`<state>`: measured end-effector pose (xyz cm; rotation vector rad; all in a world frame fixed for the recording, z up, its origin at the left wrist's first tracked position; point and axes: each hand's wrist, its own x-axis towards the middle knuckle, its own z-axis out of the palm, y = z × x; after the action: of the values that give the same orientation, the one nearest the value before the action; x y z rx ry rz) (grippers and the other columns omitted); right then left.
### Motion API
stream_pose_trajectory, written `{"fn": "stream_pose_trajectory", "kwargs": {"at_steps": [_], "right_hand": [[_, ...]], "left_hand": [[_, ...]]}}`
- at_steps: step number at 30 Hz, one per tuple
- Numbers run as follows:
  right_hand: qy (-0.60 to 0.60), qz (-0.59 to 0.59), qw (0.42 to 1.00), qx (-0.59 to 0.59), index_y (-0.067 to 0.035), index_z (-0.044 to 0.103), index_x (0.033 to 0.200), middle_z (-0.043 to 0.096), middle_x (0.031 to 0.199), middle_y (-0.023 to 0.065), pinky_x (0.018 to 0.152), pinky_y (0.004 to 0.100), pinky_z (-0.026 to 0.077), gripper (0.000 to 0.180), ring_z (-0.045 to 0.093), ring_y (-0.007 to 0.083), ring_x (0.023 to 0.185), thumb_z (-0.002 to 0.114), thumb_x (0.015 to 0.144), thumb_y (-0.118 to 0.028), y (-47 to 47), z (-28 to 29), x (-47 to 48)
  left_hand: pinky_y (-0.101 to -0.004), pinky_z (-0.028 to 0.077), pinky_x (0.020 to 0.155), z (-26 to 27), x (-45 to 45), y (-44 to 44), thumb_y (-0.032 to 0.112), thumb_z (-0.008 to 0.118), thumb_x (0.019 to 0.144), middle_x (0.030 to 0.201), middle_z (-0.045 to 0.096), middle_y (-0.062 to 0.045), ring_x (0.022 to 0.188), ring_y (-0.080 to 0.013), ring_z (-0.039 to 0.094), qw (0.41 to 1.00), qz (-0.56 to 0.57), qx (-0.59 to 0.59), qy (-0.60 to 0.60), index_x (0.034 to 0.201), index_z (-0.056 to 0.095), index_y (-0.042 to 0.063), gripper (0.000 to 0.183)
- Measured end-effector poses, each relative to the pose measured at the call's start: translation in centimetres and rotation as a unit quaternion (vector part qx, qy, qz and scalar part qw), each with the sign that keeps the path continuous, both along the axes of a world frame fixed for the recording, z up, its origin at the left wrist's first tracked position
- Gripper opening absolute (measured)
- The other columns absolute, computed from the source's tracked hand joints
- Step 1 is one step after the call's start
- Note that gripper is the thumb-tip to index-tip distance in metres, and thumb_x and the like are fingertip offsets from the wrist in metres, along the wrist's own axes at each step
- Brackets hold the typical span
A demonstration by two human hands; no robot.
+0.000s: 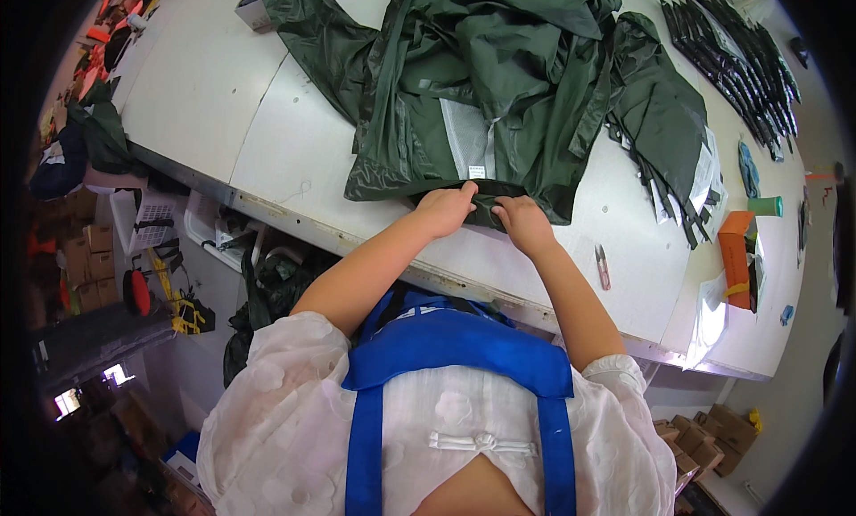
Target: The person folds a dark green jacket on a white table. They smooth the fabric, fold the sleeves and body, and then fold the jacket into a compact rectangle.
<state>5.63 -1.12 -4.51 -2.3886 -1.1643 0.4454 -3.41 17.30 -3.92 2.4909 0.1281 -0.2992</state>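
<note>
A dark green jacket (pixel 515 61) of thin, shiny fabric is spread on the white table (pixel 321 155), sleeves out to both sides. Inside it show a grey mesh panel (pixel 463 129) and a small white label (pixel 476 172) that bears writing. At the edge nearest me, my left hand (pixel 447 210) pinches the fabric just below the label. A short way to its right, my right hand (pixel 525 223) grips the same edge, thumb towards the left hand. Dark folded cloth lies between the two hands; the fingertips beneath it are hidden.
Thread snips (pixel 602 267) lie right of my right hand. Farther right are an orange box (pixel 735 258), a green cylinder (pixel 765 206) and white papers (pixel 709 318). Several black plastic packets (pixel 732 68) are stacked at the back right. White plastic baskets (pixel 150 215) stand below the table's left edge.
</note>
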Motion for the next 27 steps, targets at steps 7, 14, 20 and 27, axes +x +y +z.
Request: {"fn": "stream_pose_trajectory", "kwargs": {"at_steps": [7, 14, 20, 27], "right_hand": [[-0.109, -0.058, 0.992, -0.009, -0.001, 0.056, 0.11, 0.059, 0.106, 0.0171, 0.085, 0.0417, 0.048, 0.033, 0.055, 0.0344, 0.1, 0.061, 0.087, -0.023, 0.7, -0.4, -0.6], [-0.136, -0.036, 0.988, 0.063, -0.001, 0.057, 0.104, 0.057, 0.11, 0.0162, 0.088, 0.0424, 0.046, 0.03, 0.054, 0.0334, 0.1, 0.064, 0.085, -0.023, -0.2, 1.9, -1.1], [-0.236, -0.031, 0.968, -0.077, -0.008, 0.061, 0.081, 0.062, 0.084, 0.0074, 0.073, 0.0399, 0.044, 0.021, 0.06, 0.0246, 0.084, 0.061, 0.087, -0.029, -0.8, 1.1, 1.0], [-0.267, -0.052, 0.95, -0.151, -0.015, 0.051, 0.094, 0.06, 0.073, 0.0044, 0.058, 0.0394, 0.048, 0.013, 0.063, 0.022, 0.069, 0.055, 0.091, -0.027, -0.1, 1.7, 2.0]], "left_hand": [[-0.0546, 0.043, 0.087, -0.7, 0.5, -1.0, 0.013, 0.052, 0.087, 0.123, 0.053, -0.011, 0.112, -0.0348, 0.05, 0.989, -0.007, 0.134, -0.054, 0.108, 0.052, 0.011, 0.021], [-0.0583, 0.039, 0.091, -2.3, 0.7, -0.3, 0.017, 0.053, 0.089, 0.112, 0.058, -0.009, 0.108, -0.0318, 0.051, 0.976, 0.033, 0.184, -0.115, 0.104, 0.058, 0.012, 0.016], [-0.0492, 0.042, 0.087, 0.1, 1.8, 0.3, 0.023, 0.054, 0.091, 0.108, 0.059, -0.011, 0.101, -0.032, 0.055, 0.985, 0.011, 0.149, -0.08, 0.103, 0.059, 0.01, 0.019], [-0.045, 0.048, 0.079, 1.1, 1.1, 1.0, 0.013, 0.058, 0.081, 0.108, 0.056, -0.012, 0.099, -0.0316, 0.056, 0.975, -0.023, 0.194, -0.108, 0.101, 0.057, 0.005, 0.022]]}}
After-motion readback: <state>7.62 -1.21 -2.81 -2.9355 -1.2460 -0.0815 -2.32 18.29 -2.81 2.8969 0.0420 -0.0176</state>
